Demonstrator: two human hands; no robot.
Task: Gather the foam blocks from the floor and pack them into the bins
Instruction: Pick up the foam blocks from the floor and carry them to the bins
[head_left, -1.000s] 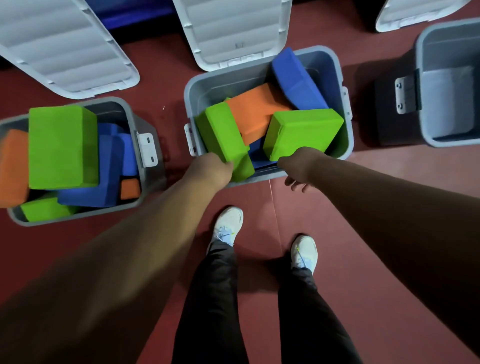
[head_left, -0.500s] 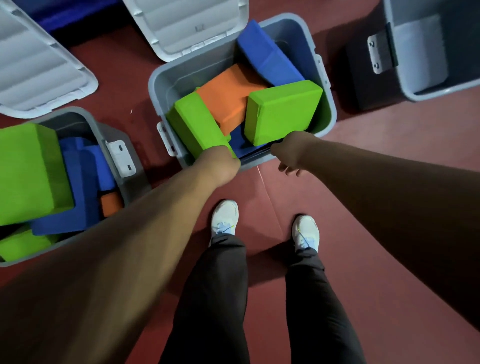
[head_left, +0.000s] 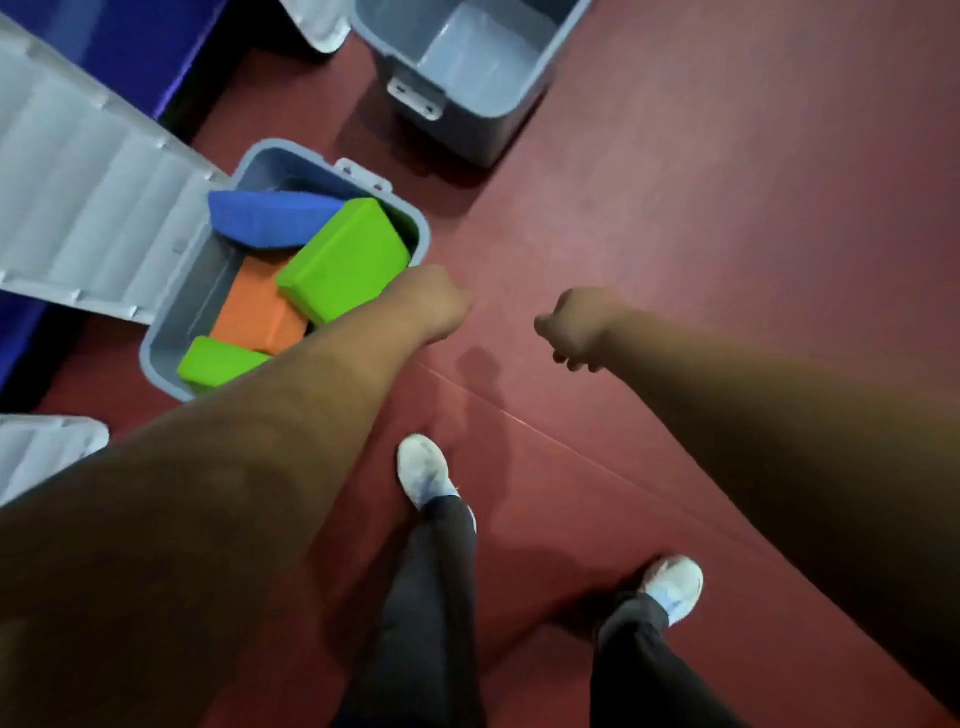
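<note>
We see the foam blocks packed in a grey bin (head_left: 422, 232) that sits just to the left of our left hand (head_left: 436, 306). The big green block (head_left: 343, 260) lies tilted on top, its near corner closest to that hand's wrist. An orange block (head_left: 260, 317) lies under it, farther left of the hand. A blue block (head_left: 270, 218) leans against the bin's far wall beyond the green one. A smaller green block (head_left: 218, 361) shows at the bin's near end, partly hidden by our left forearm, which crosses over the bin's rim.

The left hand hangs over the red floor (head_left: 727, 208) just past the bin's corner. We see only its back, the fingers folded under, so we cannot tell whether it is closed or holds anything. Our right hand (head_left: 576, 327) hangs to its right, well clear of the bin, with fingers loosely curled around nothing.

The bin's white lid (head_left: 88, 208) lies open on the side away from the hands. A second grey bin (head_left: 485, 150) stands beyond both hands. Two white shoes (head_left: 423, 470) stand on the floor below them.
</note>
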